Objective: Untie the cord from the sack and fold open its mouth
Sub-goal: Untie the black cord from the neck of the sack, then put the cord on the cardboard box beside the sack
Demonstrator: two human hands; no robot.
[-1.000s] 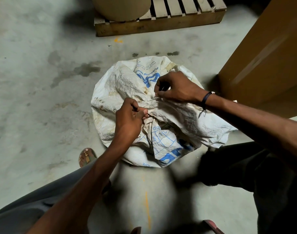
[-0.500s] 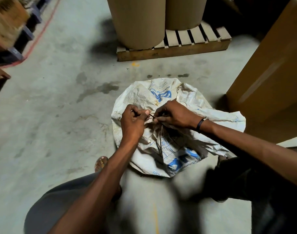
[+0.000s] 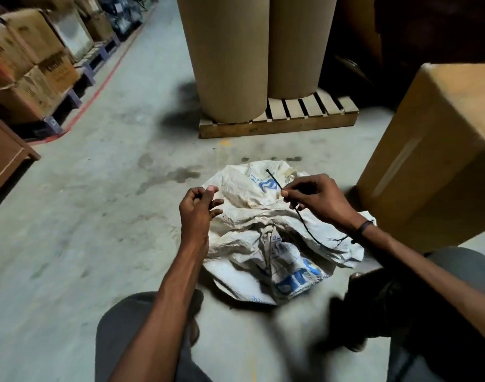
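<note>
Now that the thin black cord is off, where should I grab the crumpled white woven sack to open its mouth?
Grip the bunched folds at the middle of the white woven sack, where the creases meet; the mouth appears gathered there. Come from above with the empty left hand, since the right hand holds the black cord.

No legible text on sack point(image 3: 266, 252)

I'm looking at a warehouse: a bare concrete floor point(image 3: 103, 216) with a red painted line point(image 3: 98, 92), stacked cardboard cartons point(image 3: 34, 64) on pallets along the left, and 2 tall brown paper rolls point(image 3: 249, 51) standing on a wooden pallet point(image 3: 290, 119).
</note>
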